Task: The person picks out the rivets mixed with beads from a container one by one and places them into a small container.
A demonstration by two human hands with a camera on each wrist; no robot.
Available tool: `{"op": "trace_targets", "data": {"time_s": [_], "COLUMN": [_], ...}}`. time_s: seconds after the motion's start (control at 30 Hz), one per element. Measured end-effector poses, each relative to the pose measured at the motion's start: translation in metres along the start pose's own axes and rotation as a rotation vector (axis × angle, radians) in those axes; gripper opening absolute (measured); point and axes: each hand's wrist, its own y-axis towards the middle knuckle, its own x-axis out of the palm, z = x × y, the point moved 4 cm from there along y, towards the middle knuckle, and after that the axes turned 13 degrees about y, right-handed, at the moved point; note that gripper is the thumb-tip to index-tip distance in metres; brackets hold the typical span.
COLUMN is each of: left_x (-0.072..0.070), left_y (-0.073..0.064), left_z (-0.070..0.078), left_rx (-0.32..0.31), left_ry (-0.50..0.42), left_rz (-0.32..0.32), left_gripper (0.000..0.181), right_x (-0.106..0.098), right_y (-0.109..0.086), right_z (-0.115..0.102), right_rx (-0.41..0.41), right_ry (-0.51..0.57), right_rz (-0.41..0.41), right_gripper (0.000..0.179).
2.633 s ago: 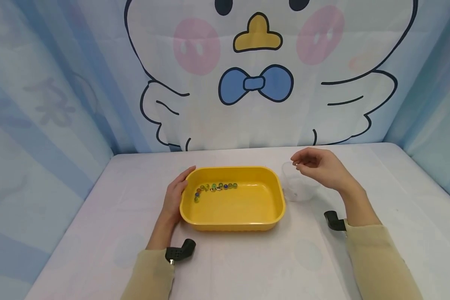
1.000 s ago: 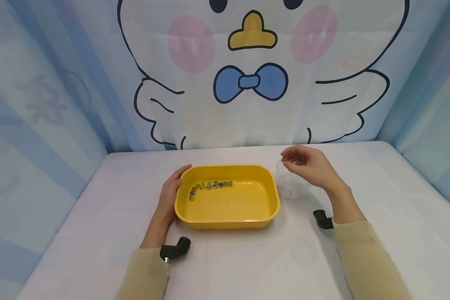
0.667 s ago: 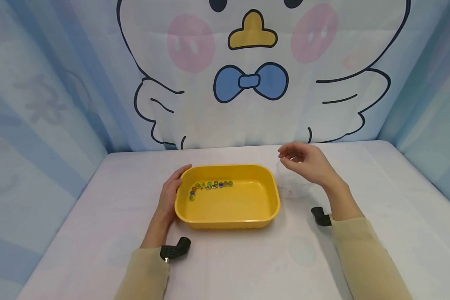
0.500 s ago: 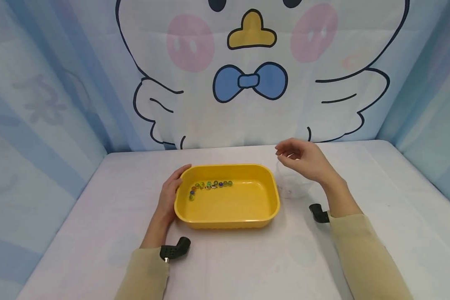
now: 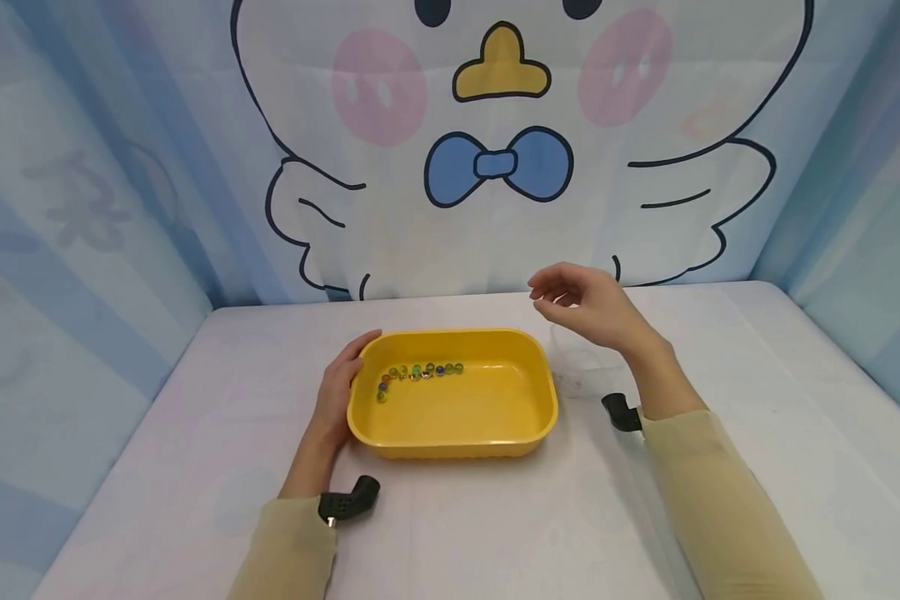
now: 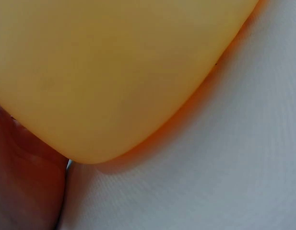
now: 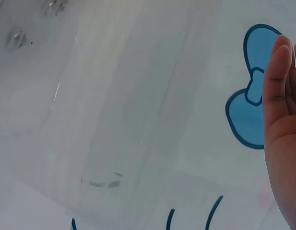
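Note:
A yellow plastic tray (image 5: 465, 417) sits on the table with its left end held by my left hand (image 5: 336, 393); the thumb lies at the rim and the fingers reach along the outer wall. In the left wrist view the tray wall (image 6: 114, 86) fills much of the picture. Several glass marbles (image 5: 440, 370) and a few small shiny pieces form a bent row inside. My right hand (image 5: 587, 307) hovers above and behind a clear plastic cup (image 5: 579, 371) at the tray's right, fingers loosely bent, nothing visible between them. Small metallic pieces (image 7: 16, 38) show through the cup (image 7: 138, 110) in the right wrist view.
A white cloth covers the table (image 5: 480, 533). Behind it hangs a backdrop (image 5: 495, 242) with a cartoon bird, and blue-white curtains (image 5: 82, 292) flank the sides. Each wrist carries a small black camera (image 5: 350, 500).
My right hand has risen from the clear cup and moved left and back. Its fingertips have parted, and a small shiny thing seen there earlier no longer shows. Left hand and tray stay put.

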Motion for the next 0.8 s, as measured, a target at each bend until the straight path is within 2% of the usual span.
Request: {"op": "trace_targets", "data": {"time_s": [0.23,0.8], "left_x": [0.000,0.000], "left_y": [0.000,-0.002], "left_z": [-0.001,0.000], "left_rx": [0.004,0.005], "left_ry": [0.002,-0.015], "left_rz": [0.004,-0.001], "left_gripper": [0.051,0.052], "right_x": [0.006,0.029], "right_y": [0.008,0.034], "right_z": [-0.003,-0.019], "right_rx": [0.002,-0.048], "right_ry": [0.008,-0.004], "right_rz": [-0.028,-0.166], "right_gripper": [0.022,0.023]}}
